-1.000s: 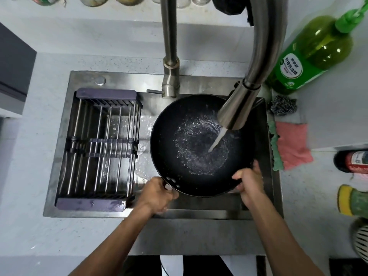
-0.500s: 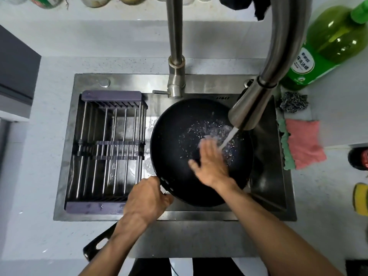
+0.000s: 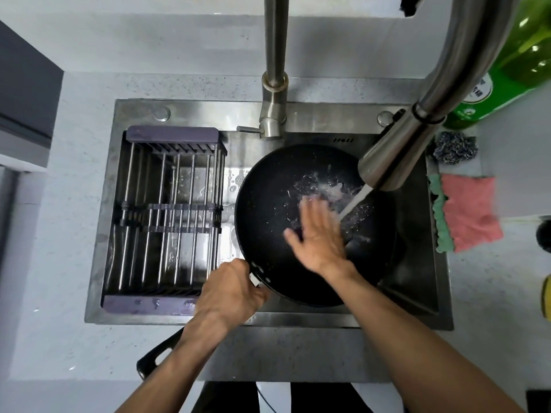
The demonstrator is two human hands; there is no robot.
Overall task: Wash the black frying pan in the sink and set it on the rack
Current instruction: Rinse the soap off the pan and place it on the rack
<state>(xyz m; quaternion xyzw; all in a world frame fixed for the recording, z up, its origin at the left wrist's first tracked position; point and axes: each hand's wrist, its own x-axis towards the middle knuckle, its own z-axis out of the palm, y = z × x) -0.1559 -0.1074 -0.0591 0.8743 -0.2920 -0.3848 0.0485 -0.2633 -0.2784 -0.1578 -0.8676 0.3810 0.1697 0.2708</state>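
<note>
Handle [image 3: 158, 353] of the black frying pan [image 3: 268, 222] runs back under my left forearm, its looped end poking out over the surface [image 3: 59, 338] nearest me. My left grip [image 3: 229, 290] is clenched round that handle just where it meets the pan's rim. The pan itself sits in the sink [image 3: 417, 278], directly ahead of that grip. My right grip [image 3: 319, 236] is released, fingers straight and spread, palm down inside the pan, slightly blurred. Water [image 3: 356, 201] from the faucet spout [image 3: 396, 156] lands just beyond its fingertips and splashes across the pan floor. Left of my left grip, the rack [image 3: 170, 216] spans the sink's other half. Right of my right grip, past the sink edge, lies a pink cloth [image 3: 468, 213], with a steel scourer [image 3: 454, 147] and a green bottle [image 3: 507, 79] farther back.
</note>
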